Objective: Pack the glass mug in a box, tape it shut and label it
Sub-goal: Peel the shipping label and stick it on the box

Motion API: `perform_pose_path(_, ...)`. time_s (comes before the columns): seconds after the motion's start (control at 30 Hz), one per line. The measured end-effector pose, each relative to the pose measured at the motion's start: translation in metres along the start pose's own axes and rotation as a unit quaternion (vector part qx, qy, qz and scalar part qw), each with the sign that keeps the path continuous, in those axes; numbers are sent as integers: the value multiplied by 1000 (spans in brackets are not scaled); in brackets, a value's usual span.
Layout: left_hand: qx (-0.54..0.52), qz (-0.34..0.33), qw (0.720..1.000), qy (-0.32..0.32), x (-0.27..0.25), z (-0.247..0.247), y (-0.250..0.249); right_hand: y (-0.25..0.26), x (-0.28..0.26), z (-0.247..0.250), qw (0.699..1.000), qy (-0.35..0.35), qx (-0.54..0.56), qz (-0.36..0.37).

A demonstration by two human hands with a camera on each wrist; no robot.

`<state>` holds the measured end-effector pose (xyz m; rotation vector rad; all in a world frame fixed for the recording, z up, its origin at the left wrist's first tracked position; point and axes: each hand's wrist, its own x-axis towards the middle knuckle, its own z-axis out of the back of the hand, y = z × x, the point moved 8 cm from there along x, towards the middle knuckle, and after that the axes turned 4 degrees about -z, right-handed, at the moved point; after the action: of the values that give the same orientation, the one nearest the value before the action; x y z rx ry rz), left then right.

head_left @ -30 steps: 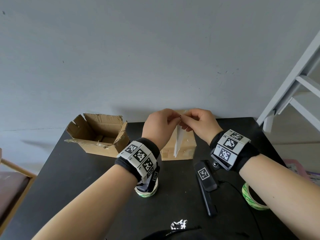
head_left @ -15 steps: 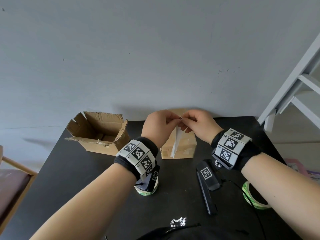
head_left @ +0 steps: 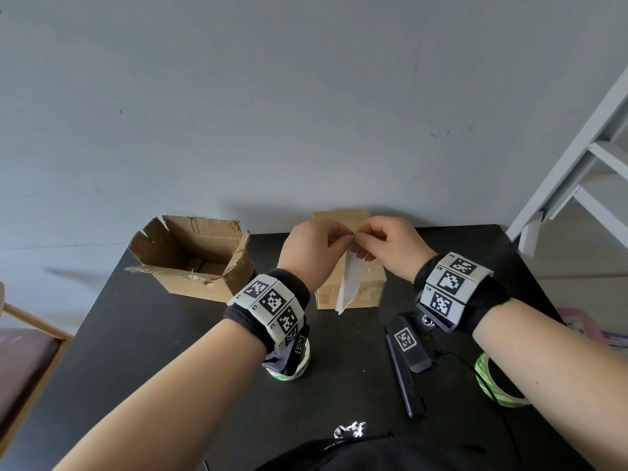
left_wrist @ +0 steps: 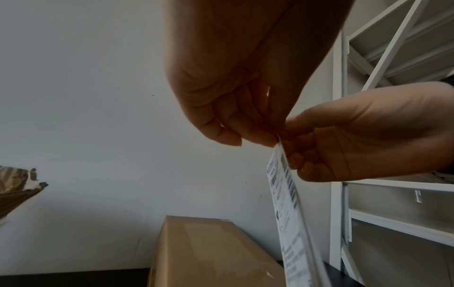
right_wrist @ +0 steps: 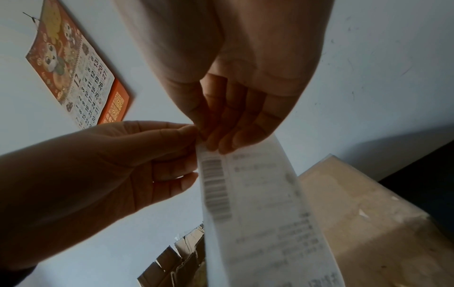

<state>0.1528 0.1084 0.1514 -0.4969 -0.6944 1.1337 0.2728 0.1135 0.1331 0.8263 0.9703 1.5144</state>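
Note:
A white printed label (head_left: pixel 350 283) with a barcode hangs down above a closed, taped cardboard box (head_left: pixel 368 290) at the back of the black table (head_left: pixel 136 334). My left hand (head_left: pixel 314 248) and my right hand (head_left: pixel 387 244) both pinch the label's top edge, fingertips meeting. In the left wrist view the label (left_wrist: pixel 287 203) hangs edge-on over the box (left_wrist: pixel 209 252). The right wrist view shows the printed face of the label (right_wrist: pixel 258 213) beside the box (right_wrist: pixel 368 223). The mug is not visible.
An open, torn cardboard box (head_left: pixel 193 256) stands at the back left. A green tape roll (head_left: pixel 289 365) lies under my left wrist, another tape roll (head_left: pixel 492 385) under my right forearm. A black bar-shaped tool (head_left: pixel 404 362) lies between. White shelving (head_left: pixel 577 164) stands right.
Both hands stay pinched on the label's top edge above the box. The hanging label has barely shifted.

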Motion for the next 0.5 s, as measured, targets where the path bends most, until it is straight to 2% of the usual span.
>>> perform_pose_path(0.37,-39,30,999,13,-8,-11,13,-12,-4,-9,1000,4,-21,-3)
perform_pose_path(0.5,-41,44,998,22,-16,-15,20,-22,-9,-16,999,18,-17,-29)
